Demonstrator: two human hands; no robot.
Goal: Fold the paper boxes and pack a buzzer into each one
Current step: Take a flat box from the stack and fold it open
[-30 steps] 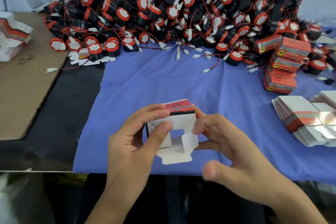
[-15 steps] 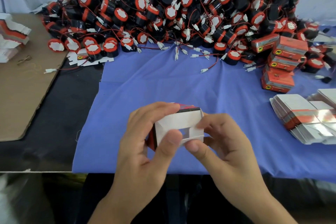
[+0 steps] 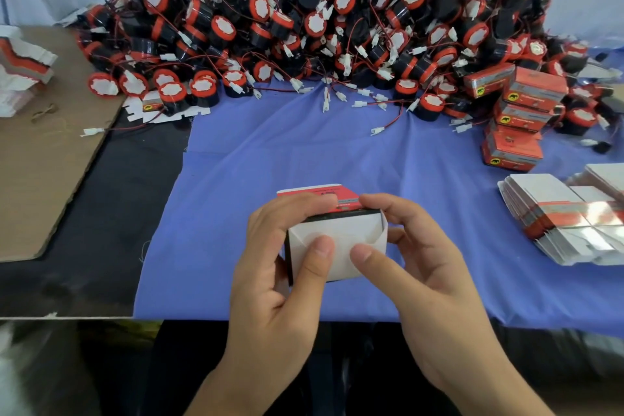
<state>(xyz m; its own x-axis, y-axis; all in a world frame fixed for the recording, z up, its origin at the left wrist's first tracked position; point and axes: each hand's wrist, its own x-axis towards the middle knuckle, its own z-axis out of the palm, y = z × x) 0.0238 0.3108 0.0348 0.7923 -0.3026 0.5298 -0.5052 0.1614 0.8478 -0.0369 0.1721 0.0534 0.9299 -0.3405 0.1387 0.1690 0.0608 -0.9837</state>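
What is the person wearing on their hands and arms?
Nothing. The left hand and right hand are bare: no gloves, rings or watch show. Both forearms are bare, with no sleeves in view. The thumbnails look short and unpainted.

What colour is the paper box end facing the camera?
The paper box end is plain white, clearest in the head view.

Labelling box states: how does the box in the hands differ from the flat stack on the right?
The held box is folded up into shape; the flat stack lies collapsed. The held box is gripped by the left hand and right hand; the flat stack rests on the blue cloth, untouched. Both are white card with red print.
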